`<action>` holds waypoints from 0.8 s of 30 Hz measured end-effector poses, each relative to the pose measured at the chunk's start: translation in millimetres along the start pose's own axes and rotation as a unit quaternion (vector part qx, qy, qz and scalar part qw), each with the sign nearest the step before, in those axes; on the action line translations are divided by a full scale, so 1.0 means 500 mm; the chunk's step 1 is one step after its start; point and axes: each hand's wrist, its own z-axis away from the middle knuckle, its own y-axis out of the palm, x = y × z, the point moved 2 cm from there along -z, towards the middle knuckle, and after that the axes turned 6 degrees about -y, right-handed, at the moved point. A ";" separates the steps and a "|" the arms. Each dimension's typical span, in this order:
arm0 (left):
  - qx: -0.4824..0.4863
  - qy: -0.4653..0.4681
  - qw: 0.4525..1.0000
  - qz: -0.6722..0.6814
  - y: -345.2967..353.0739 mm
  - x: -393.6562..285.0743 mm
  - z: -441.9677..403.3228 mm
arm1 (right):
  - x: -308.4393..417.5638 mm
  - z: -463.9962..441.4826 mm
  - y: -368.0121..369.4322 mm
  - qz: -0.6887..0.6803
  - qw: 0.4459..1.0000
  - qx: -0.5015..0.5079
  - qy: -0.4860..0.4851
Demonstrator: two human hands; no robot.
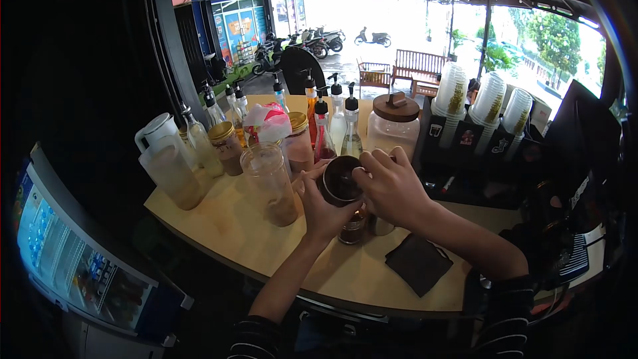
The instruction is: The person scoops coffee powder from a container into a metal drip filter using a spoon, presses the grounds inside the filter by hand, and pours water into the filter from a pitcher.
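My left hand (321,209) is wrapped round a dark round cup (340,179), its opening turned up toward me. My right hand (393,189) is closed at the cup's right rim, fingers bent; what they pinch, if anything, is hidden. Just below the cup stands a small glass container (353,229) with brown contents, partly covered by the hands. Left of my left hand is a clear plastic jar (269,183) with a brown layer at its bottom. On the counter beneath my right forearm lies a dark folded cloth (419,264).
Pump bottles (337,116) and gold-lidded jars (226,146) line the counter's back. A wood-lidded glass jar (393,129) stands behind my right hand. Pitchers (171,173) are at left, stacked plastic cups (450,93) at right. A drinks fridge (80,259) stands lower left.
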 end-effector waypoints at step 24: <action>0.117 0.030 0.993 0.014 -0.026 0.022 -0.006 | -0.012 0.027 -0.005 -0.096 0.994 0.049 0.024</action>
